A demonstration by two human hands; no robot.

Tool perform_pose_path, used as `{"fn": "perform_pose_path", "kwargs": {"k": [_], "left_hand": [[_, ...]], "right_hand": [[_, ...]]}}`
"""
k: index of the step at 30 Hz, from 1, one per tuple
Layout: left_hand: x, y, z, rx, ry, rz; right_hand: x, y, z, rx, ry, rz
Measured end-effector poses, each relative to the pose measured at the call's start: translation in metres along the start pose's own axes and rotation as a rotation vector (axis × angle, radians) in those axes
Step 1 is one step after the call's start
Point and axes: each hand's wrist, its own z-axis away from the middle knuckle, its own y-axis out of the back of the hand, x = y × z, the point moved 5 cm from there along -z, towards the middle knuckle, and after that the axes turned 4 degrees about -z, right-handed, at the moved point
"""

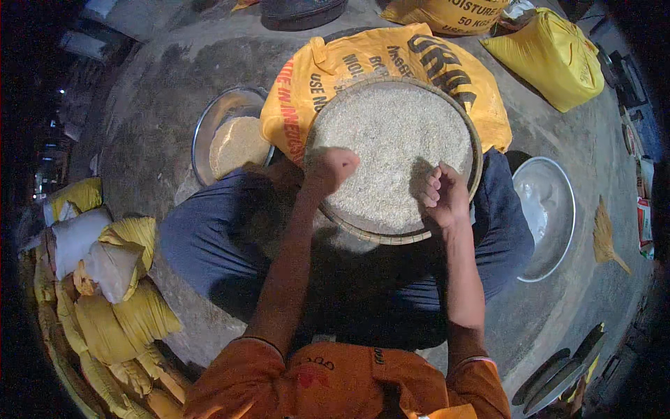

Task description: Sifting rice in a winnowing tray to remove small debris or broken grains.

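A round woven winnowing tray (479,157) lies before my crossed legs, its far side over an orange-yellow printed sack (293,105). Pale rice grains (391,133) cover nearly all of the tray. Above the grains at the tray's left side is my left hand (333,170), its fingers closed. My right hand (447,195) is over the right side with its fingers curled in and the thumb against them. Whatever either hand may hold is hidden or too small to make out.
To the left stands a metal basin (197,150) with tan grain (239,145). Another metal basin (541,216) is at the right, near a straw hand broom (606,237). Filled sacks sit at the far right, including a yellow sack (551,59); several more sacks (125,314) lie at the lower left.
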Motion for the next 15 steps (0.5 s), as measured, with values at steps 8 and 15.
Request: {"fn": "perform_pose_path", "kwargs": {"k": [8, 15], "left_hand": [[0.012, -0.02, 0.04, -0.217, 0.081, 0.038], [0.015, -0.02, 0.04, -0.155, 0.112, -0.061]], "right_hand": [[0.005, 0.002, -0.001, -0.04, -0.025, -0.02], [0.0, 0.005, 0.0, -0.027, 0.01, -0.035]]}}
